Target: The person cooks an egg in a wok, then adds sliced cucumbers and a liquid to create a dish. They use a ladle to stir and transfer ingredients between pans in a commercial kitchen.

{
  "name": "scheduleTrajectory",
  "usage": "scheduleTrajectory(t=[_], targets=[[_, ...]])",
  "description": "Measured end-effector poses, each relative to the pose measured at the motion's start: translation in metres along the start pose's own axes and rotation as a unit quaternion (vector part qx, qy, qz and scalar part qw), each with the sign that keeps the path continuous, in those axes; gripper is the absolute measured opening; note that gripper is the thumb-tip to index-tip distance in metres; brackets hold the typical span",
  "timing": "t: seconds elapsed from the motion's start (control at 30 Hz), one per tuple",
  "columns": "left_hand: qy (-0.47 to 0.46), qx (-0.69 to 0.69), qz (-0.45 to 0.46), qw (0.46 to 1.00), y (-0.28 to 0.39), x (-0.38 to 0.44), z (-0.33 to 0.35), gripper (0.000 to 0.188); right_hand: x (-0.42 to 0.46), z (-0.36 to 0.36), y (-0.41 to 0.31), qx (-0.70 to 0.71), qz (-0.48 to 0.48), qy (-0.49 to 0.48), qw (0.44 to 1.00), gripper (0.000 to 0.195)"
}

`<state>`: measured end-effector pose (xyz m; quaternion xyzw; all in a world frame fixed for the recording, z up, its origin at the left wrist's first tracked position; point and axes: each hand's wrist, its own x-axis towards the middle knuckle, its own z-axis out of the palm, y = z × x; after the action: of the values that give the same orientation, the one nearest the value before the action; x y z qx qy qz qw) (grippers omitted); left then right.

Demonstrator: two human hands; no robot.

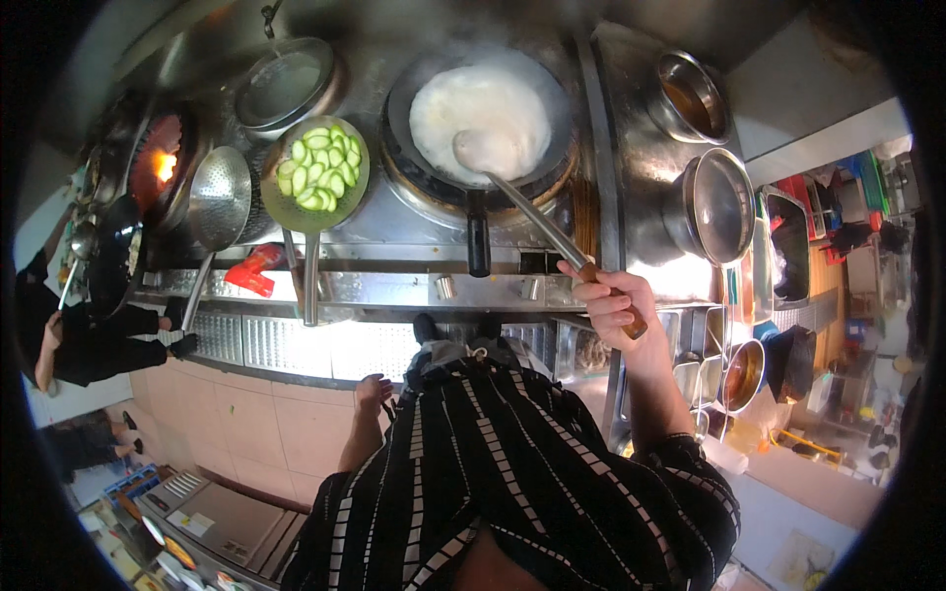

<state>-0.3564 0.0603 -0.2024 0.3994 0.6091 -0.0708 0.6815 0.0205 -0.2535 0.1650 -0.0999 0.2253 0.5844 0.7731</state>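
Note:
My right hand (615,304) is closed around the wooden end of a long metal ladle (539,221). The ladle's bowl dips into white, frothy liquid (480,111) in a black wok (563,133), whose handle points toward me over the burner. Low at my side hangs my left hand (373,391), holding nothing, with its fingers loosely apart. Left of the wok, sliced green vegetable (322,167), seemingly cucumber or a similar gourd, lies on a perforated strainer (277,199). A second perforated strainer (220,196) rests beside it.
Steel bowls (674,133) and a strainer over a pot (728,207) stand on the right counter. A red cloth-like item (255,270) lies near the front ledge. Flame (165,166) shows in a left burner. Another person (96,343) holds a wok and a ladle at far left.

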Motion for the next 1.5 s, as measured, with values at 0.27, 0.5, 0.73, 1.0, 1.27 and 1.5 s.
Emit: scheduleTrajectory(t=[0.27, 0.5, 0.73, 1.0, 1.27, 1.5], targets=[[-0.007, -0.004, 0.041, 0.999, -0.013, -0.003, -0.003, 0.035, 0.056, -0.058, -0.003, -0.764, -0.298, 0.289, 0.494, 0.058], [0.033, -0.021, -0.008, 0.999, -0.025, -0.019, -0.004, 0.03, 0.052, -0.055, 0.002, -0.453, -0.243, 0.238, 0.824, 0.03], [0.015, -0.05, -0.016, 0.998, -0.032, 0.002, -0.016, 0.033, 0.031, -0.035, 0.019, -0.545, -0.18, 0.333, 0.748, 0.016], [0.005, 0.01, 0.017, 1.0, -0.01, -0.001, -0.007, 0.032, 0.022, -0.026, 0.03, -0.533, -0.104, 0.284, 0.79, 0.014], [0.021, -0.015, 0.007, 1.0, -0.01, -0.008, -0.01, 0.029, 0.012, 0.009, 0.012, -0.1, 0.039, 0.013, 0.994, 0.017], [-0.009, -0.064, 0.021, 0.998, -0.015, -0.023, -0.007, 0.027, 0.094, 0.076, -0.081, -0.236, -0.069, 0.004, 0.969, 0.016]])
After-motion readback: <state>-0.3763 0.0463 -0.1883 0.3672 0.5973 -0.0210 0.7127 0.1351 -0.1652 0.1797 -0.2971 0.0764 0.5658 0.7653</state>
